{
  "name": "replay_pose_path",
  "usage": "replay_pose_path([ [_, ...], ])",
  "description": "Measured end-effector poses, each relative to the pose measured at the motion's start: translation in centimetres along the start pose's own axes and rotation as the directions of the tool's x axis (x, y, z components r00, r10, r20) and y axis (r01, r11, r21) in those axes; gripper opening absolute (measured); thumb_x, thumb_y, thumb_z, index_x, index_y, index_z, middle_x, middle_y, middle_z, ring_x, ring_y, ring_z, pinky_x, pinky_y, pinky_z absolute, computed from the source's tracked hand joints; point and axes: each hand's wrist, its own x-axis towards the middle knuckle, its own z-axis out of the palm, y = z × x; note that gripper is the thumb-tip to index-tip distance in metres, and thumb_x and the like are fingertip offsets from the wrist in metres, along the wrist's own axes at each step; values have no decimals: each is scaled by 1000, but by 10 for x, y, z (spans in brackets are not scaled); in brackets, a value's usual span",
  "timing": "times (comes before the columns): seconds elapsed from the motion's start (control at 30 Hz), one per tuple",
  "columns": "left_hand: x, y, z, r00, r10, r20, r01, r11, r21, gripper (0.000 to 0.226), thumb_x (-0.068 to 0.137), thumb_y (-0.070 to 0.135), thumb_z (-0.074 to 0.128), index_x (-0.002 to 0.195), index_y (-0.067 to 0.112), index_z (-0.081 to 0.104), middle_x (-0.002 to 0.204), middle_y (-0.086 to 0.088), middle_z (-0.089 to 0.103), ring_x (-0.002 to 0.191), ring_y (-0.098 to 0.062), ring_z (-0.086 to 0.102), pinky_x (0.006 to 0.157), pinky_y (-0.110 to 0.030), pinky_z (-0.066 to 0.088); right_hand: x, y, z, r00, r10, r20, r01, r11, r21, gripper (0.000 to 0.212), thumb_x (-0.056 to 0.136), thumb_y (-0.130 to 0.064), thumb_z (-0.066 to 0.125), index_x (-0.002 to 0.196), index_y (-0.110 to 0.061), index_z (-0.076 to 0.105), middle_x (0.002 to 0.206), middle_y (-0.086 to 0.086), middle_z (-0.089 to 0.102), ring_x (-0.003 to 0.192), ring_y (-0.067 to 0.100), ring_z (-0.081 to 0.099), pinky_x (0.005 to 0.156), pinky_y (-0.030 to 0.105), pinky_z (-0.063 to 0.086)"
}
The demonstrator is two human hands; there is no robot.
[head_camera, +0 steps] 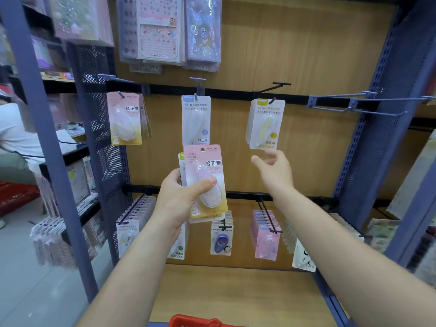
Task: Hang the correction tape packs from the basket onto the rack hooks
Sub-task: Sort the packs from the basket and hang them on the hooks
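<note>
My left hand (181, 197) grips a small stack of correction tape packs, a pink pack (204, 175) in front with its thumb across the blister, and at least one more pack behind it. My right hand (273, 169) is raised with relaxed fingers just below the yellow pack (265, 123) hanging on the upper right hook (273, 100), holding nothing. A blue-topped pack (196, 119) hangs on the middle hook, and pink packs (126, 118) hang on the left hook. The red basket's rim (195, 320) shows at the bottom edge.
A bare double-prong hook (358, 102) juts out at the upper right. The lower rail carries several full hooks of packs (265, 232). Sticker sheets (165, 29) hang above. A wooden shelf (236, 293) lies below, and blue perforated uprights flank the bay. A person in white stands far left.
</note>
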Motion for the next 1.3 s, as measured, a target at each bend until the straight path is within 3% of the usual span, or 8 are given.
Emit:
replay_pose_path([
  [0.07, 1, -2, -6, 1000, -14, -25, 14, 1000, -9, 45, 76, 22, 90, 116, 21, 69, 105, 2, 79, 96, -24, 77, 90, -51, 60, -36, 6, 13, 969, -21, 248, -11, 992, 128, 16, 100, -33, 62, 112, -24, 70, 109, 0, 72, 97, 17, 68, 81, 36, 57],
  [0.13, 0, -1, -11, 998, -20, -58, 18, 999, -36, 58, 66, 31, 93, 118, 20, 69, 106, -1, 79, 97, -26, 77, 92, -55, 59, -66, 7, 23, 898, -90, 432, 16, 985, 172, 15, 102, -27, 59, 110, -23, 72, 99, -1, 74, 87, 14, 70, 75, 34, 59],
  [0.23, -3, -1, -21, 994, -28, -101, 19, 995, -93, 85, 50, 42, 95, 126, 19, 64, 112, -4, 77, 98, -29, 76, 90, -60, 59, -87, 4, 39, 851, -134, 508, 30, 978, 209, 22, 97, -30, 68, 119, -28, 66, 105, 5, 73, 88, 12, 70, 78, 42, 61],
  [0.43, -8, -2, -47, 989, -1, -147, -15, 994, -105, 87, 50, 42, 95, 126, 14, 63, 111, -8, 77, 98, -31, 76, 87, -61, 59, -97, -3, 70, 853, -184, 489, 89, 973, 211, 29, 88, -27, 81, 109, -17, 64, 103, 8, 75, 91, 21, 74, 68, 36, 62],
  [0.67, -9, -1, -80, 977, 101, -187, -110, 993, -39, 51, 89, 20, 78, 133, 8, 56, 119, -7, 74, 105, -23, 74, 71, -29, 62, -104, -12, 102, 865, -126, 486, -22, 958, 287, 30, 94, -28, 74, 111, -11, 56, 93, 4, 79, 89, 14, 75, 68, 32, 62],
  [0.83, -8, 0, -112, 966, 117, -230, -134, 989, -60, 55, 93, 10, 73, 142, 13, 48, 127, -4, 71, 113, -23, 71, 98, -53, 56, -108, -27, 125, 861, -98, 499, -114, 919, 376, 32, 96, -25, 71, 116, -7, 54, 99, 7, 78, 79, 21, 77, 61, 33, 62],
  [0.93, -8, 6, -134, 942, 149, -301, -172, 984, -52, 50, 93, 10, 74, 138, 14, 53, 124, -1, 72, 109, -21, 73, 88, -51, 61, -102, -39, 144, 869, -45, 492, -206, 873, 443, 29, 96, -23, 71, 115, -9, 54, 102, 8, 78, 78, 27, 77, 57, 34, 61],
  [1.3, -10, 17, -181, 916, 172, -361, -191, 981, -18, 50, 88, 8, 78, 134, 14, 59, 116, -1, 76, 100, -22, 76, 71, -43, 65, -36, -112, 236, 922, -217, 320, 104, 936, 335, 23, 94, -23, 73, 108, -20, 55, 96, 4, 76, 76, 26, 77, 61, 37, 62],
])
